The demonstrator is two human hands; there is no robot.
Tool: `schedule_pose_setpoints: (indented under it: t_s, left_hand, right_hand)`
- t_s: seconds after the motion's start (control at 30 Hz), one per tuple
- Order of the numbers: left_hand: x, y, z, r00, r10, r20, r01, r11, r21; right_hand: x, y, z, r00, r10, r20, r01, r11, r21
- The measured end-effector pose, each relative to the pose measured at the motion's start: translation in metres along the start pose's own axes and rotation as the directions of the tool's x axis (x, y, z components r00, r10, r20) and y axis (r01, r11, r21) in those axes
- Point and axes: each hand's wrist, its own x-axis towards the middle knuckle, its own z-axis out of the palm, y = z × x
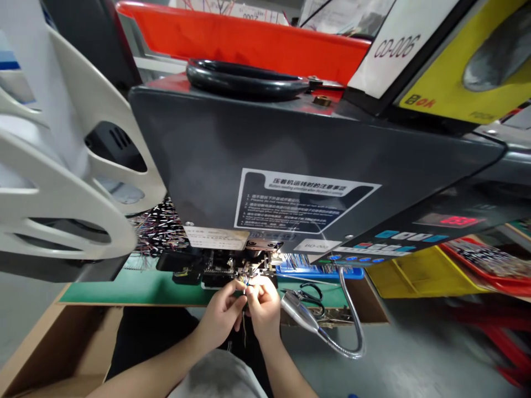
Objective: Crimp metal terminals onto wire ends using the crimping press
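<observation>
My left hand point(222, 315) and my right hand point(264, 309) meet close together just in front of the crimping machine's tooling point(248, 269). Both are closed, thumbs and fingers pinching a small bundle of thin wires point(244, 281). The wires' coloured ends fan out above the fingertips, and loose strands hang down between the hands. Which single strand each hand grips is too small to make out. A bright lamp point(299, 311) on a bendable metal neck lights the fingertips from the right. Scissors point(309, 294) with dark handles lie beside it.
The dark machine housing point(199, 160) fills the space above, with a control panel point(394, 240) at right. Many cut wires point(160, 232) lie at left by a pale reel point(74, 204). A blue tray point(319, 272), yellow bin point(423, 273) and green work surface point(136, 287) surround the hands.
</observation>
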Motion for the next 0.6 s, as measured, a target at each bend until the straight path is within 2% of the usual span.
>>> schedule_pose_setpoints:
  t_s: [0.2,0.6]
  left_hand:
    - [-0.0024,-0.0021,0.0021,0.998,0.064,-0.016,-0.06,0.986,0.153]
    - [-0.0021,-0.0071,-0.0021,0.985,0.164,-0.059,-0.131,0.918,0.375]
  right_hand:
    - [0.002,0.0015,0.0012,0.993,-0.081,-0.087,0.073,0.993,-0.095]
    - [0.008,0.005,-0.0018,0.98,-0.199,-0.019,0.192,0.963,-0.188]
